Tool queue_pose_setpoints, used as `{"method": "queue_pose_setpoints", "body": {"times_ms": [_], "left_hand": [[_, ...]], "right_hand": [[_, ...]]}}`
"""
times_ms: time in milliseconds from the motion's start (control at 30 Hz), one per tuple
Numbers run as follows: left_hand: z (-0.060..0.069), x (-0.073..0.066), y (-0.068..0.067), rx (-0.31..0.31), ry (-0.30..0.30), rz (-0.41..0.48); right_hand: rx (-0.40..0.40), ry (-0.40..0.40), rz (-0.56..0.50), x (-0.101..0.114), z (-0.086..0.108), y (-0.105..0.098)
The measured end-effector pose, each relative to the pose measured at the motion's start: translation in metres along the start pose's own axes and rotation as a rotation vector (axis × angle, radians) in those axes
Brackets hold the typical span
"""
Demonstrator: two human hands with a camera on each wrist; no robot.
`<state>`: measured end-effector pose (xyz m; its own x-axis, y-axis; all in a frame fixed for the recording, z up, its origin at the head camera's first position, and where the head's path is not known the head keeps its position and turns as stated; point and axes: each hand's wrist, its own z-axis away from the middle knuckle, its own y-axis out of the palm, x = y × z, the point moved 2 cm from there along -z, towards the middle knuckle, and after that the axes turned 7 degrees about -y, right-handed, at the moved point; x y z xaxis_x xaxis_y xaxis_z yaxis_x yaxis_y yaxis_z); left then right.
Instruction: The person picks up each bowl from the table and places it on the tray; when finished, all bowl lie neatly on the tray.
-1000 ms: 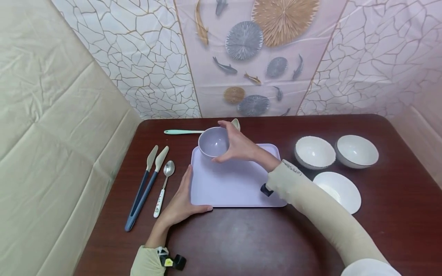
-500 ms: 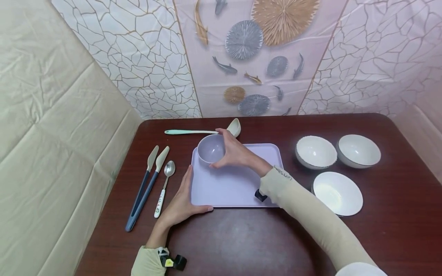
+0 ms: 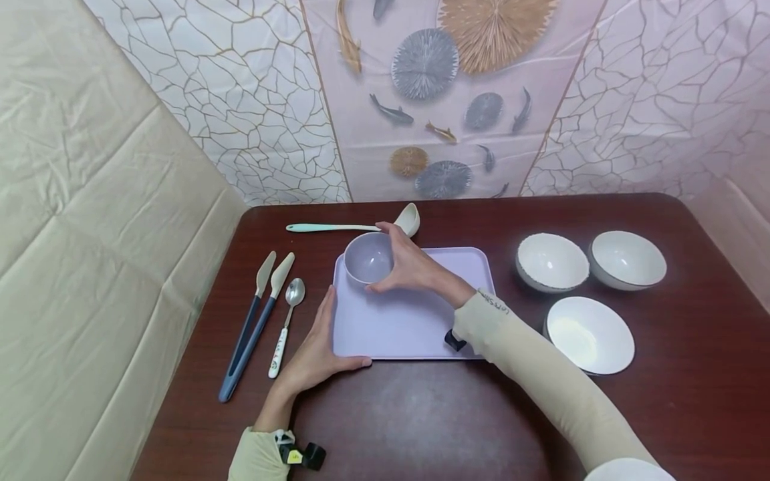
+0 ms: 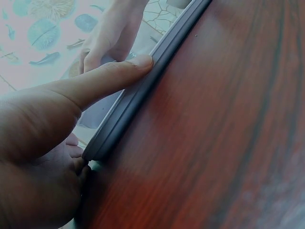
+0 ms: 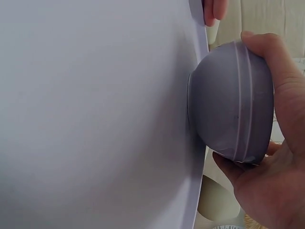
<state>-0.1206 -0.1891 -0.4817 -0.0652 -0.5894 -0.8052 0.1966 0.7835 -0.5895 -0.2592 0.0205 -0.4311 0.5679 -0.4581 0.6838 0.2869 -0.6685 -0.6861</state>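
The bowl (image 3: 364,262) has come down onto the tray (image 3: 403,331), far left; the right hand (image 3: 410,264) grips its side; the left hand (image 3: 314,355), spread wide, touches the tray's near left corner.

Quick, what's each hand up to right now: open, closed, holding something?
Left hand: open, touching the tray at its near left corner.
Right hand: closed on the purple bowl, holding it.

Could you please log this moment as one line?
left hand: against lilac tray, near-left corner | right hand: grips lilac bowl | bowl: upright on tray, far-left corner
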Motion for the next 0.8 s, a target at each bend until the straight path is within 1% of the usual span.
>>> {"method": "queue_pose_setpoints", "body": {"times_ms": [133,333,500,700,800], "left_hand": [[0.0001,-0.0003,-0.0002,-0.002,0.008,0.005],[-0.0001,0.0001,-0.0001,-0.001,0.018,0.001],[-0.0002,0.0,-0.0004,0.0,0.013,0.002],[0.0002,0.0002,0.0006,0.002,0.006,0.004],[0.0003,0.0002,0.0007,-0.003,0.009,0.007]], "right_hand": [[0.003,-0.009,-0.008,0.0006,0.0005,0.0003],[0.015,-0.042,0.009,0.0,0.0011,0.0016],[0.046,-0.032,0.016,-0.0005,0.0028,0.0016],[0.058,-0.025,0.002,-0.0016,0.0048,0.0022],[0.072,-0.024,0.013,-0.0012,0.0052,0.0012]]}}
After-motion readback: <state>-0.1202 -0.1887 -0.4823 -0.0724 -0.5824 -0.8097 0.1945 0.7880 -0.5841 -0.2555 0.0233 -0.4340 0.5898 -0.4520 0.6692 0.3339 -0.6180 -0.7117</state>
